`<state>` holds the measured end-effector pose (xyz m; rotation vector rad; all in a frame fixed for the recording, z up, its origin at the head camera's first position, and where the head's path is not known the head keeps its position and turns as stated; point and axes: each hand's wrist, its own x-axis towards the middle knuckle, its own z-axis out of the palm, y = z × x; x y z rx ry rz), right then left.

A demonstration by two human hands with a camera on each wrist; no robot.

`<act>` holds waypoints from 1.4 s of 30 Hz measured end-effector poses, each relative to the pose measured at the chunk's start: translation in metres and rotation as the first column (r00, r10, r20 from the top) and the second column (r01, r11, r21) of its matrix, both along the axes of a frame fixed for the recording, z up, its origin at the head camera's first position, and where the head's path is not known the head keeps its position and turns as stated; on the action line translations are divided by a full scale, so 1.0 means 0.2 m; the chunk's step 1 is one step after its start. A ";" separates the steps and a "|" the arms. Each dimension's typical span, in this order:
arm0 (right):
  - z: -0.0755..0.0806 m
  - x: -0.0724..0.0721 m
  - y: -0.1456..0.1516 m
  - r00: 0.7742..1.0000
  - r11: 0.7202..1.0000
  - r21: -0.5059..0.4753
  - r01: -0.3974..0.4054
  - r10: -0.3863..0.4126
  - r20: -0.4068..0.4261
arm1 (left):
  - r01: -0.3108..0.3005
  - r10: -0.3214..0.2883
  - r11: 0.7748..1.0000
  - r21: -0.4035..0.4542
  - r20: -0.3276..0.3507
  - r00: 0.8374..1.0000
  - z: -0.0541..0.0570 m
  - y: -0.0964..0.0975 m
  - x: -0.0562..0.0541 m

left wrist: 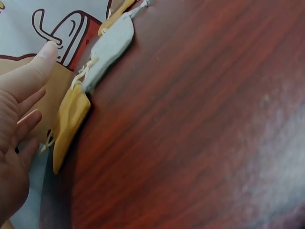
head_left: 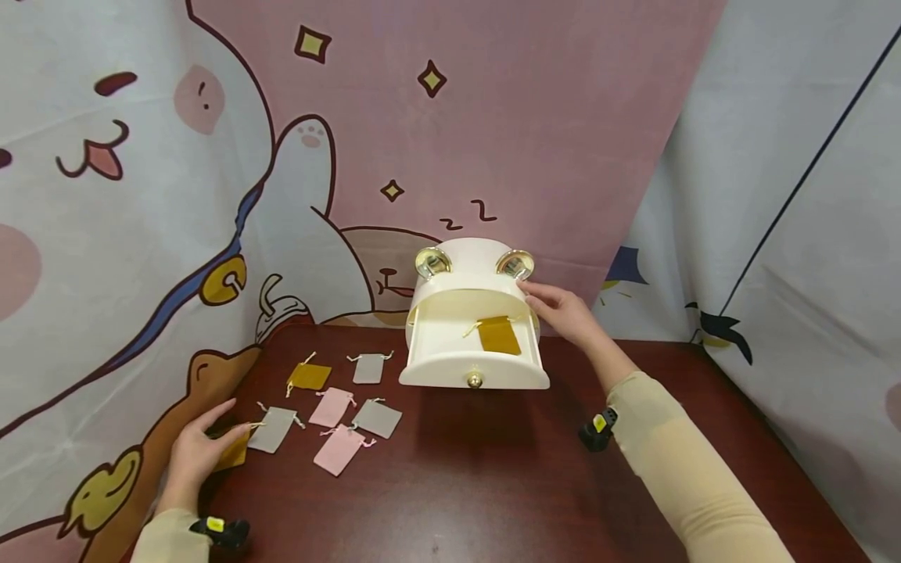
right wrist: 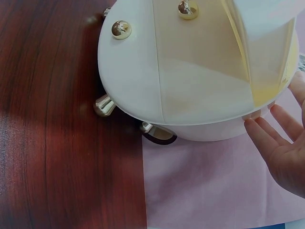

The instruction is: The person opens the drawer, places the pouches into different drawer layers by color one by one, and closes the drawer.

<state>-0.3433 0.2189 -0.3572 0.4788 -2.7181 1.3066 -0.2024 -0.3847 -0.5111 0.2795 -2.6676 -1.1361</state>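
A cream jewelry box (head_left: 472, 262) with gold round ornaments on top stands at the back, its upper drawer (head_left: 439, 332) pulled out. Inside the drawer lies a mustard drawstring pouch (head_left: 500, 336). My right hand (head_left: 565, 311) touches the box's right side with fairly straight fingers; the right wrist view shows the fingertips (right wrist: 255, 125) at the box's edge. Over at the left, my left hand (head_left: 200, 451) hovers by another mustard pouch (left wrist: 71, 121), fingers spread and apart from it in the left wrist view. A grey pouch (head_left: 274, 430) lies just beyond that one.
On the dark red wooden table (head_left: 450, 500), more pouches lie left of the box: a mustard one (head_left: 310, 377), pink ones (head_left: 339, 451) and grey ones (head_left: 378, 419). A printed cloth (head_left: 528, 117) hangs behind the table. Small gold feet (right wrist: 105, 106) hold up the box.
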 end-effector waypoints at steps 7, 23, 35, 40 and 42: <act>0.00 0.00 0.00 1.000 1.000 -0.002 0.003 -0.003 -0.007 | 0.036 -0.034 0.997 -0.065 0.024 0.999 -0.03 -0.03 0.00; -0.01 -0.01 0.00 1.000 1.000 0.003 0.006 -0.006 0.006 | 0.061 -0.089 0.966 -0.252 -0.104 0.991 -0.11 -0.05 0.00; -0.01 0.00 0.00 1.000 1.000 -0.002 0.001 -0.001 0.014 | 0.039 -0.077 0.967 -0.250 -0.141 0.987 -0.13 -0.04 0.01; -0.01 -0.01 0.00 1.000 1.000 -0.001 -0.001 0.001 0.007 | 0.005 -0.039 0.976 -0.220 -0.150 0.988 -0.14 -0.04 0.01; -0.01 -0.01 0.00 1.000 1.000 0.000 0.000 0.000 0.004 | -0.009 -0.026 0.978 -0.211 -0.164 0.986 -0.14 -0.04 0.01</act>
